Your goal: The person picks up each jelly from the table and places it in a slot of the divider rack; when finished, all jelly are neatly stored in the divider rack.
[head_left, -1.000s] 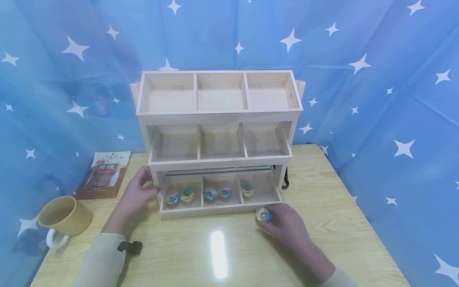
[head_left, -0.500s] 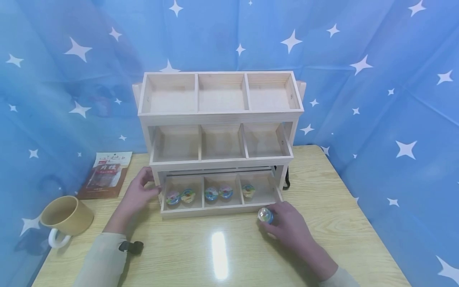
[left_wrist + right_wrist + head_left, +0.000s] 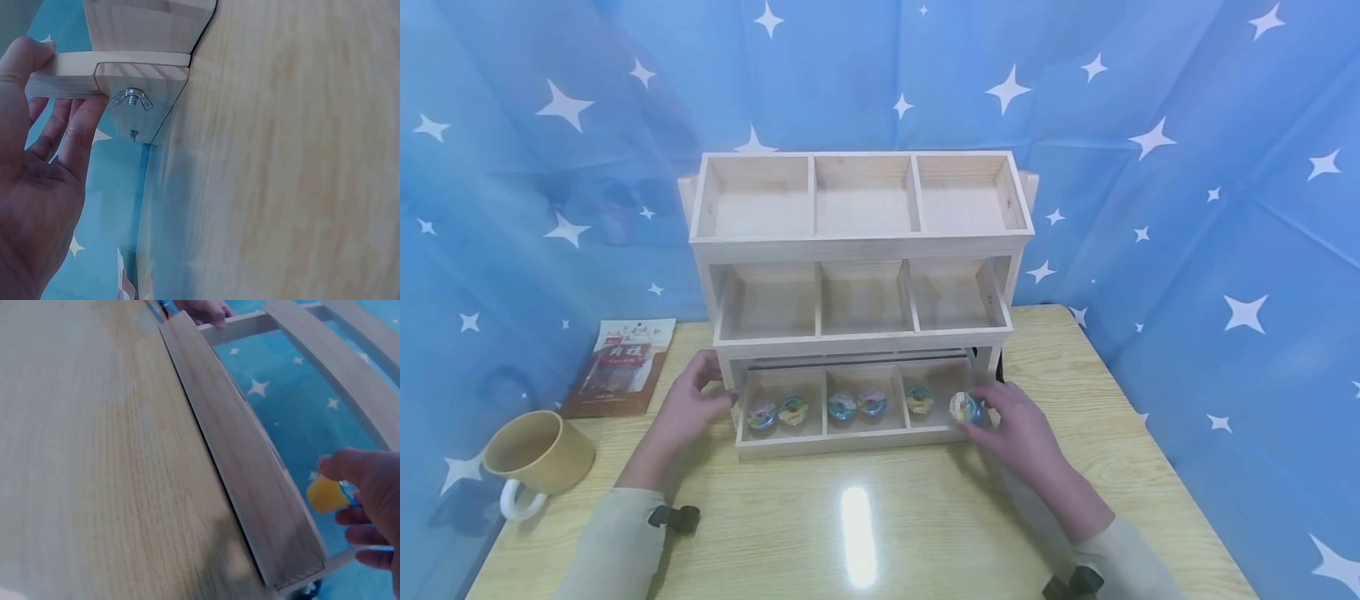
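My right hand (image 3: 1021, 429) pinches a small jelly cup (image 3: 962, 407) by its rim, over the right compartment of the bottom tray (image 3: 857, 443). In the right wrist view the cup's yellow body (image 3: 326, 494) hangs between thumb and fingers, above the tray's front board (image 3: 244, 447). Several similar cups with printed lids, such as a yellow one (image 3: 919, 400), sit in the bottom tray: a pair on the left, a pair in the middle, one on the right. My left hand (image 3: 50, 169) grips the wooden rack's left side post (image 3: 69, 75), thumb on one face and fingertips on the opposite.
Two more three-compartment trays, a middle one (image 3: 861, 342) and a top one (image 3: 861, 246), rise above. A brown packet (image 3: 617, 367) and a tan mug (image 3: 538, 450) stand left on the wooden table (image 3: 775, 533). A blue starry curtain (image 3: 1187, 208) hangs behind.
My right hand has lifted the jelly cup from in front of the bottom tray up and rightward over its right compartment. The left hand stays on the rack's post.
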Tool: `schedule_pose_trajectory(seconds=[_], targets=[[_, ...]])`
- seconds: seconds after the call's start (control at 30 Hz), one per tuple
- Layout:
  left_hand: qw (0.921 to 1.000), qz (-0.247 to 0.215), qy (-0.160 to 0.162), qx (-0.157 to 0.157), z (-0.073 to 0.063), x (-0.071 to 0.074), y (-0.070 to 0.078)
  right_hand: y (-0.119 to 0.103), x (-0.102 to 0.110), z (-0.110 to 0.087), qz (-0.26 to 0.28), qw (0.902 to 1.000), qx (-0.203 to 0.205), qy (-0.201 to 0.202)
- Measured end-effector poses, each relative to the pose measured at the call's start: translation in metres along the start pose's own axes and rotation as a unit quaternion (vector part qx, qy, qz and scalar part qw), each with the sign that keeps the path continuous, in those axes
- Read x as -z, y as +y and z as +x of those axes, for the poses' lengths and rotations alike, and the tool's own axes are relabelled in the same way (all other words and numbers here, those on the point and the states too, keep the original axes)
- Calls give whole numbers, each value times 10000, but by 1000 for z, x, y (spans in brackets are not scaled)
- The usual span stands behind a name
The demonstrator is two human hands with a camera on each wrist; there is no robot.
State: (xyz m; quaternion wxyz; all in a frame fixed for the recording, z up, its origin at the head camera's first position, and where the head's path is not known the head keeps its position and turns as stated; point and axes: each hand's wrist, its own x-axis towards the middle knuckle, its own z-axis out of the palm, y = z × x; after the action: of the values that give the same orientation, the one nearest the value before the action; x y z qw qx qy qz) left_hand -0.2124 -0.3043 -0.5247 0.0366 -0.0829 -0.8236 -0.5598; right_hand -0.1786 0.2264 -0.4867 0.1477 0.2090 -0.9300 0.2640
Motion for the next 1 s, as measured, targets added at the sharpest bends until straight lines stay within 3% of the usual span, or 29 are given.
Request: schedule_pose_trajectory(seconds=[0.2,0.57,1.0], targets=[[10000,-21,-18,80,0,-1,2,5,-7,13,79,9998,-118,-144],[10000,-10,6,74,0,0,-1,10,-16,31,-218,9945,-513,-886],[9999,-33,-8,95,-1,0,5,21,-25,41,-450,9906,-425,-1220]])
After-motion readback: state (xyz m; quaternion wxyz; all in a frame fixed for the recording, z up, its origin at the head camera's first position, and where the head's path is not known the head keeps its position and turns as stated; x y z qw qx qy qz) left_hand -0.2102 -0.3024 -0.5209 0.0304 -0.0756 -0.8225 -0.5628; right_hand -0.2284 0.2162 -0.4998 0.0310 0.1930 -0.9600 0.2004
